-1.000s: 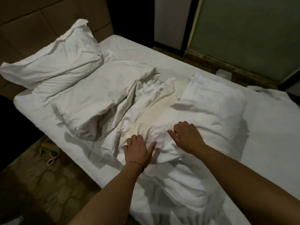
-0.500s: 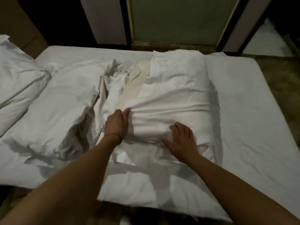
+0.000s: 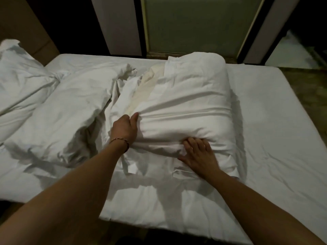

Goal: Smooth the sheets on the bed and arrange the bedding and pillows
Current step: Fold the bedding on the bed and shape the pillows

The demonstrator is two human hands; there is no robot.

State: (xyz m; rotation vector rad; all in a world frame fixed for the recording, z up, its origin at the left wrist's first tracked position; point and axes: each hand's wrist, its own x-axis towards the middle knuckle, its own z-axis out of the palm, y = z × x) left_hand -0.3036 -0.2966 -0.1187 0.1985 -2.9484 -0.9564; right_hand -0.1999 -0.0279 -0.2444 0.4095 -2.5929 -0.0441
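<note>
Bed: white sheet (image 3: 276,121) over a mattress, lightly creased, spanning the view from 9 to 3 o'clock; near edge at 6 o'clock.
Room: dim; brown headboard (image 3: 26,32) at 10 o'clock; frosted green panel (image 3: 198,25) at 12 o'clock between pale frames; mottled floor (image 3: 307,89) at 2 o'clock.
Bundle (image 3: 191,106): centre of the bed, a plump white folded duvet or pillow, cloth pulled taut in horizontal folds across its near half; a cream strip shows along its left side.
Bundle axis: long axis runs from 6 toward 12 o'clock, far end reaching the bed's far edge.
Duvet (image 3: 67,114): rumpled white mass at 9 o'clock, touching the bundle's left side.
Pillow (image 3: 19,75): white, creased, at 10 o'clock against the headboard.
Left hand (image 3: 124,129): fingers curled into cloth at the bundle's left edge, thumb on top; thin bracelet (image 3: 120,139) at the wrist.
Right hand (image 3: 198,152): fingers bent and pressed into the bundle's near edge, bunching cloth under the fingertips.
</note>
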